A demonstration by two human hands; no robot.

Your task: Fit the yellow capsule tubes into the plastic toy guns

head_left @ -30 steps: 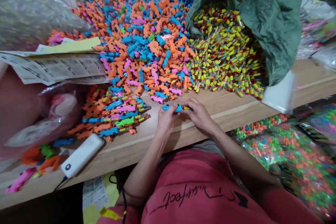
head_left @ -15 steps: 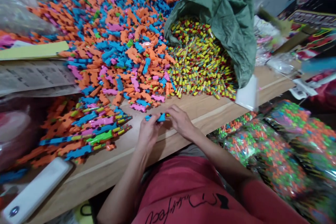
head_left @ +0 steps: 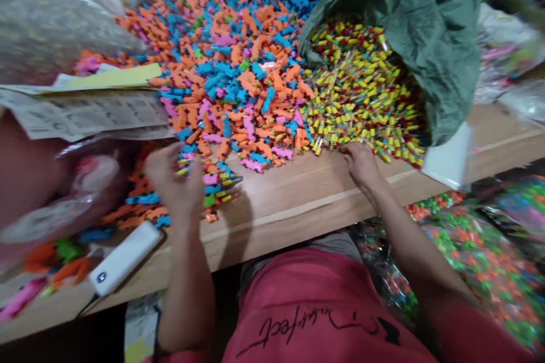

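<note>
While the right hand (head_left: 361,163) was at the tubes (head_left: 353,93) by the mouth of the sack (head_left: 445,39), its hold impossible to tell, the blurred left hand (head_left: 175,177) stood wide over a toy row (head_left: 217,188) well left of the sack; loose toys (head_left: 238,76) lay heaped beside the sack.

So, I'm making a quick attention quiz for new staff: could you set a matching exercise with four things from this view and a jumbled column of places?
Things:
1. Left hand
2. Right hand
3. Green sack
4. White device

Places:
A. Around the back and one side of the yellow pieces
B. On the wooden table, with a dark cable at one end
C. At the near edge of the yellow pieces
D. At or above the smaller group of toys

Pairs: 1-D, 2-C, 3-A, 4-B
</note>
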